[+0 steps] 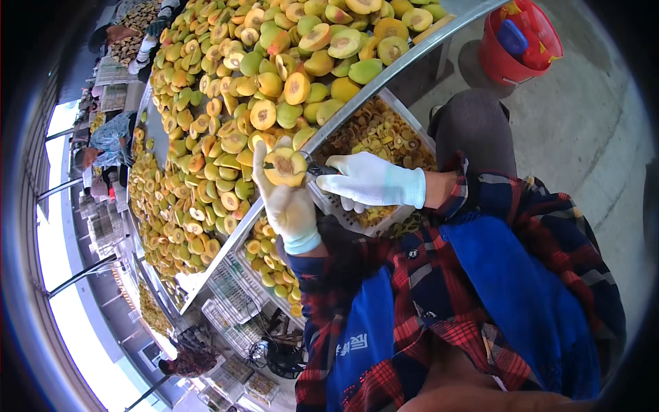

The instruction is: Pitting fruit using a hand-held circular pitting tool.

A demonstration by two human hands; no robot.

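My left hand point(289, 211), in a white knit glove, holds a halved yellow peach-like fruit point(294, 177) with its cut face up. A brown hollow or stone shows at the middle of that face. In my right hand point(370, 180), also gloved, is a small tool with a dark handle point(324, 170). Its thin curved metal end reaches the right edge of the fruit half. Both hands are over the near edge of a metal-rimmed table point(355, 109), heaped with green, yellow and orange fruit halves point(262, 114). Below my right hand stands a white plastic crate point(346, 215) of small brown and yellow scraps.
A red bucket point(497, 64) holding red and blue items stands on the concrete floor point(582, 134). Fruit halves point(273, 270) and stacked white crates point(231, 314) are below the table. Another person point(109, 141) works along the far side; others are farther off.
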